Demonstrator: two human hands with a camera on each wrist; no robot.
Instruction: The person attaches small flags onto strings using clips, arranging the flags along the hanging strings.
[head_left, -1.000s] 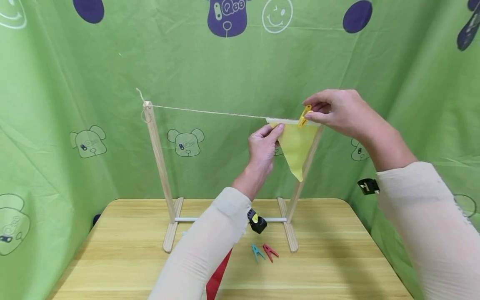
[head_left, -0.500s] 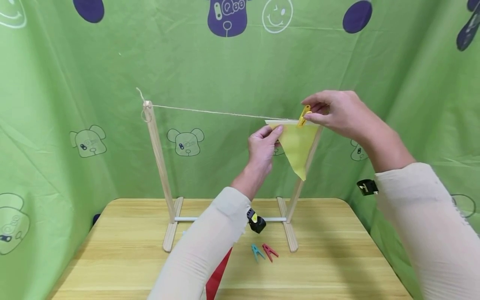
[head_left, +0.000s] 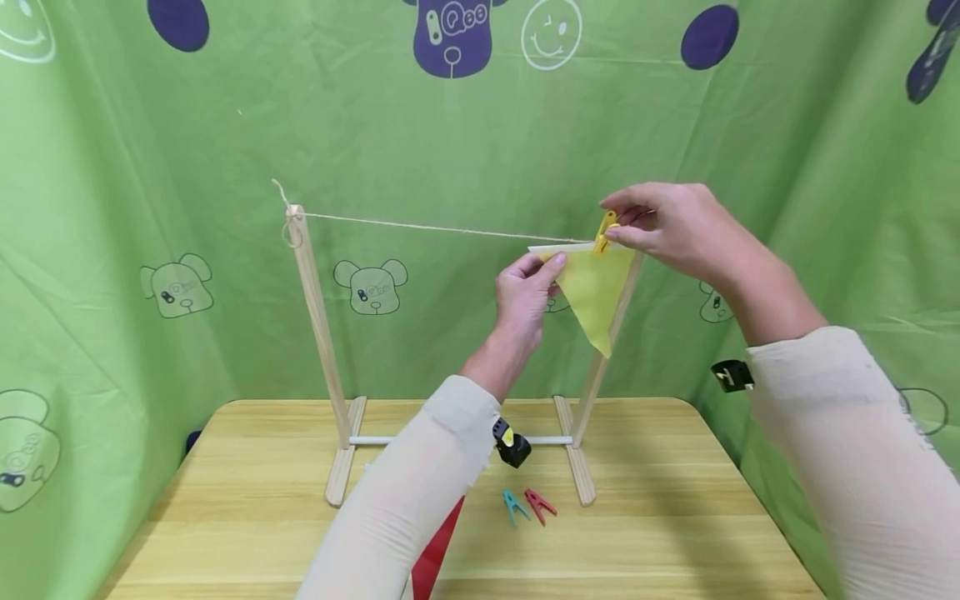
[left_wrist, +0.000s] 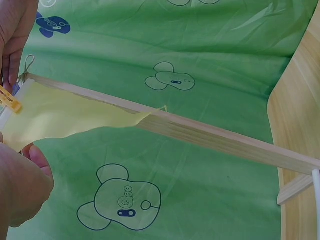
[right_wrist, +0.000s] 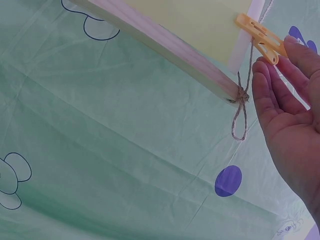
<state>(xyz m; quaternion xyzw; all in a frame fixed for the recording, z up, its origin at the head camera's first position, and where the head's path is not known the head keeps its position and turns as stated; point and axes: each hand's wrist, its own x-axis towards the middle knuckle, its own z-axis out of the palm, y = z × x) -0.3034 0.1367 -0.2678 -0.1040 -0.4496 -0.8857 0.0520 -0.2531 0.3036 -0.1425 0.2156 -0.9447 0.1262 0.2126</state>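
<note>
Green fabric [head_left: 450,142] printed with cartoon heads hangs behind and on both sides of a pale wood-grain worktop [head_left: 667,517]. On it stands a frame of pale wooden posts [head_left: 318,325], joined low down by a thin white rod [head_left: 551,440], with beige twine [head_left: 412,223] strung between the post tops. Near the twine's right end is a yellow triangular flag [head_left: 596,287] with a white top edge, its point hanging before the right post. From where I stand, the left hand [head_left: 522,292] pinches the flag's upper left corner, thumb in front. The right hand [head_left: 678,225] grips a small yellow plastic clothespin [head_left: 603,233] by its handles, the nose over that white edge; whether it has caught the twine too, I can't quite make out. Below lie a blue plastic clothespin [head_left: 513,504] and a red plastic clothespin [head_left: 540,504], just beside each other. A red pointed piece [head_left: 437,550] (half hidden by the left sleeve [head_left: 408,492]) lies nearer the person.
</note>
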